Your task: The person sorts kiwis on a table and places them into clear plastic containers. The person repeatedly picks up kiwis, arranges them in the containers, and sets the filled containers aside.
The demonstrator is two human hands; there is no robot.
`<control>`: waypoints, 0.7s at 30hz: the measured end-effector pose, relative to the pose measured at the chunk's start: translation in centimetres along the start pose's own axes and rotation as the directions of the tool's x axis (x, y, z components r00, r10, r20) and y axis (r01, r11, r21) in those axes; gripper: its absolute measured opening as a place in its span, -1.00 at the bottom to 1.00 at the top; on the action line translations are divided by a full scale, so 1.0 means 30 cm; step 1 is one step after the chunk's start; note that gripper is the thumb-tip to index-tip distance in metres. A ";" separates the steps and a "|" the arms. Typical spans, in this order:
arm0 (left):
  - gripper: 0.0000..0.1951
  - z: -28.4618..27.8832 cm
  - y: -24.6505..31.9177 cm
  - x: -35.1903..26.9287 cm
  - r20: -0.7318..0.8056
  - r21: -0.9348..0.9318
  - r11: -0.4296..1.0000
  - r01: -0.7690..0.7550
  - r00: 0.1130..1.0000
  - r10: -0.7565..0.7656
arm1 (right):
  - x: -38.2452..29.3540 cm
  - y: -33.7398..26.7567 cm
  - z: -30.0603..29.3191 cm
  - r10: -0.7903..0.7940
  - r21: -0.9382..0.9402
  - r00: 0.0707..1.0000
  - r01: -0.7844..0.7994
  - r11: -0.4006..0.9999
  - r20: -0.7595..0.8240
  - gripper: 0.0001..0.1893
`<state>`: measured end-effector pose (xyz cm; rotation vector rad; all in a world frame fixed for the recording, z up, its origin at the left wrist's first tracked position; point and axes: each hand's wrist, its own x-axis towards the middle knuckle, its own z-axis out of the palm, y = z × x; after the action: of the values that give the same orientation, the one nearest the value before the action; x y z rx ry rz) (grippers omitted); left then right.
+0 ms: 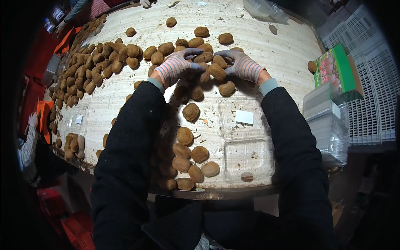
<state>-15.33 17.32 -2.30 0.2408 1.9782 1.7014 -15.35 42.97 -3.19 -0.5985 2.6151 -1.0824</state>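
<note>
Both my hands wear striped knit gloves and rest among kiwifruit on a pale wood-grain table. My left hand (178, 66) curves around the left side of a small cluster, its thumb and fingers apart. From the right, my right hand (243, 65) cups the same cluster, its fingertips beside a kiwifruit (220, 62). Another kiwifruit (217, 72) lies between the hands, and one (203, 57) sits just past the left fingertips. No fruit looks lifted, though the palms are hidden. Nearer me lies an unfolded clear plastic clamshell box (248, 159) with a white label (244, 117) on its lid.
A large kiwifruit pile (82, 70) spreads at left; more kiwifruit (181, 164) lie by the near edge. Stacked clear boxes (325, 125), a green printed carton (336, 68) and a white plastic crate (370, 103) stand at right. A co-worker's gloved hand (33, 119) shows at far left.
</note>
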 end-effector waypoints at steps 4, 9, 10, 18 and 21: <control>-0.30 -0.008 0.030 -0.024 0.044 -0.309 0.951 -0.023 0.998 0.038 | -0.003 0.007 -0.007 0.058 0.412 0.997 -0.074 0.908 0.051 -0.28; -0.35 0.033 0.115 -0.090 0.065 -0.378 0.923 -0.077 0.992 0.110 | -0.046 -0.066 -0.038 0.046 0.496 0.998 -0.059 0.866 0.037 -0.27; -0.36 0.049 0.129 -0.113 0.084 -0.388 0.918 -0.078 0.989 0.119 | -0.072 -0.085 -0.045 0.089 0.505 0.995 -0.099 0.858 0.043 -0.28; -0.38 0.318 0.110 -0.304 0.234 -0.505 0.860 -0.071 0.948 0.216 | -0.521 -0.178 -0.058 0.064 0.725 0.996 -0.094 0.682 0.069 -0.34; -0.29 0.447 0.076 -0.386 0.199 -0.528 0.849 -0.020 0.969 0.147 | -0.700 -0.193 -0.001 0.146 0.532 0.987 -0.090 0.842 -0.066 -0.33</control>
<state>0.61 24.20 1.89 0.3139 1.2891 2.0883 4.82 48.94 2.47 -0.2532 2.2300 -1.7358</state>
